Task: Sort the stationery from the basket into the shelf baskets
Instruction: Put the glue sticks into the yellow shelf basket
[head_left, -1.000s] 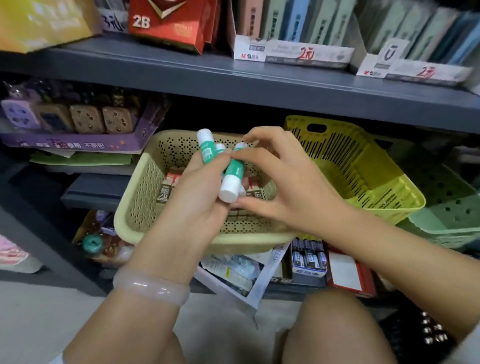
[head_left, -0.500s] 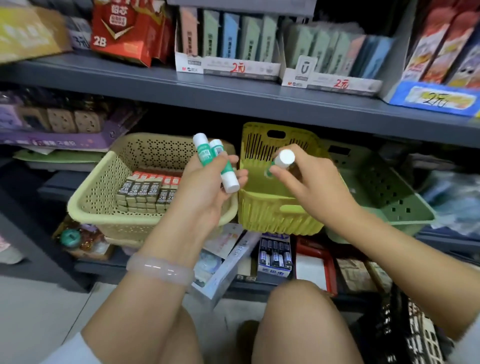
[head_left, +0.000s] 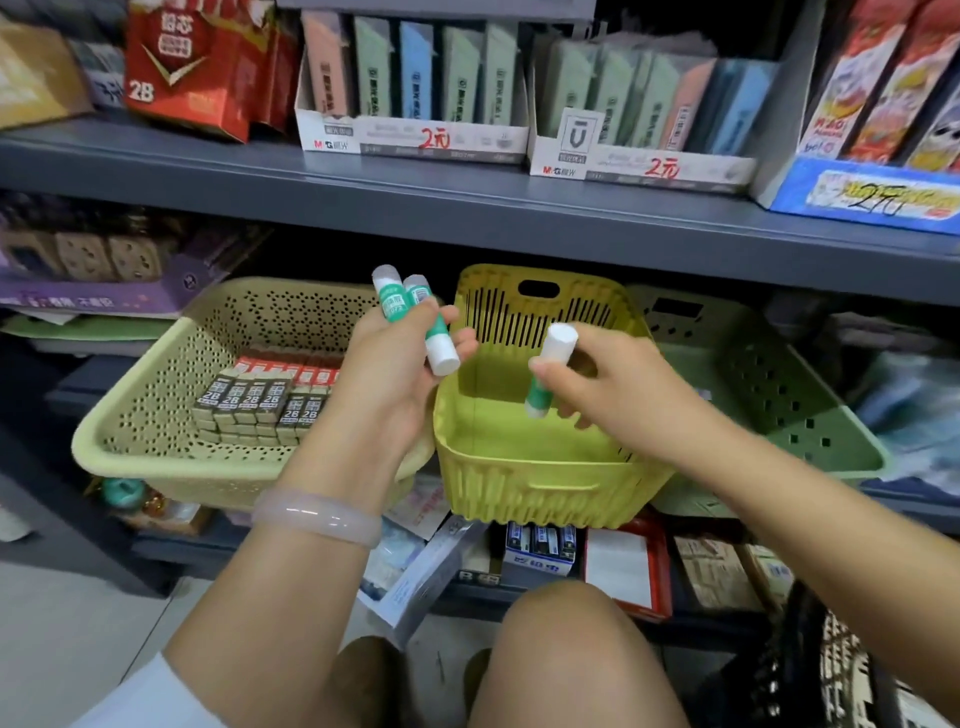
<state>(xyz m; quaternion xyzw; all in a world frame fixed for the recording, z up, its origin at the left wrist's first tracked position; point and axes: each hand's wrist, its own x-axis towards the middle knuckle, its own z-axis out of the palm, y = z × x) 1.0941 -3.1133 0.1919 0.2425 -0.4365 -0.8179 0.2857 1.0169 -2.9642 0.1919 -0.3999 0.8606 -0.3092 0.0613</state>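
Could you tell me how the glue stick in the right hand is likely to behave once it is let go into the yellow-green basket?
The glue stick is a smooth round tube, so it will probably roll on the floor of the yellow-green basket until a wall stops it. It looks rigid and light: the right hand pinches it with fingertips alone. Set on end, it seems apt to tip.

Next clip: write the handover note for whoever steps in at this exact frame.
Left hand: grip on two green glue sticks, held up between the baskets.
Right hand: pinches one glue stick, cap up, over the yellow-green basket.
Cream basket already holds the 2B lead boxes.
Done: no glue stick lies in the yellow-green basket yet, as far as its visible floor shows.
Left: drop the right-hand stick, then the left hand's two. Green basket: contents not visible.
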